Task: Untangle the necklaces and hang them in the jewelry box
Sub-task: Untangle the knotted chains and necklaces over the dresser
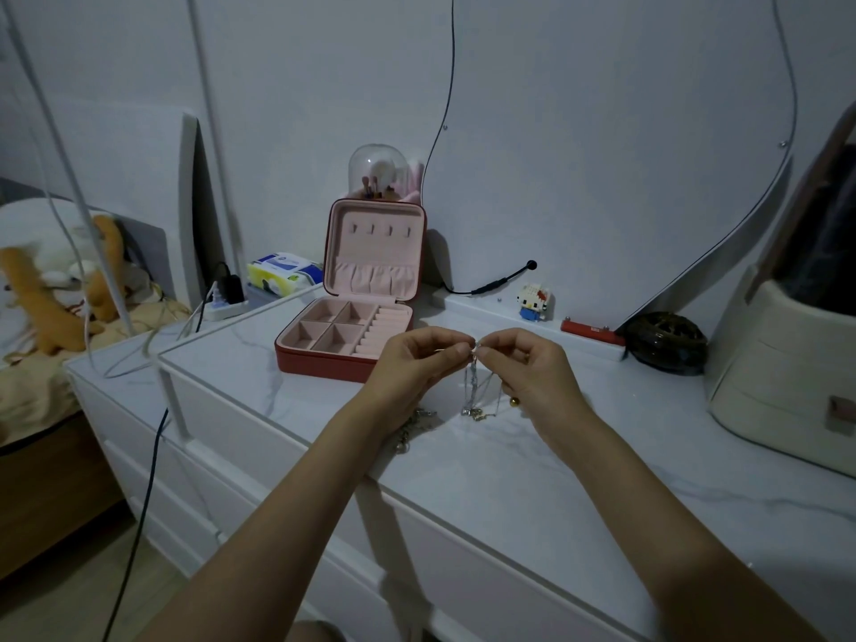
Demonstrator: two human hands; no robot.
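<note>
— What do I have in front of me, counted out?

— Two hands, both raised over the white marble-look dresser top [509, 461]. One jewelry box [352, 335], red outside and pink inside, stands open at the back of the top, just beyond my left hand [412, 363]. Its upright lid carries four small hooks [380, 230] in a row above a gathered pocket, all four bare. The base has four square compartments on the left and a column of ring rolls on the right, with nothing in them that I can see.

— And the necklaces?

— I cannot count them for sure. I see one bundle of thin silver chains [475, 386] hanging from my fingertips, strands twisted together, with small pendants at the bottom just above the surface and one gold bead [514, 401] beside my right hand [532, 368]. A second clump of chain [412, 430] lies on the top, partly hidden under my left wrist.

— How is the grip?

— Both hands pinch the top of the hanging bundle, thumb against forefinger, the fingertips almost touching each other. The other fingers curl inward.

— Anything else on the top?

— One block-built cat figure [533, 302], one dark woven bowl-shaped thing [667, 342], one cream case [783, 363] at the right, one glass dome [377, 171] behind the box.
</note>
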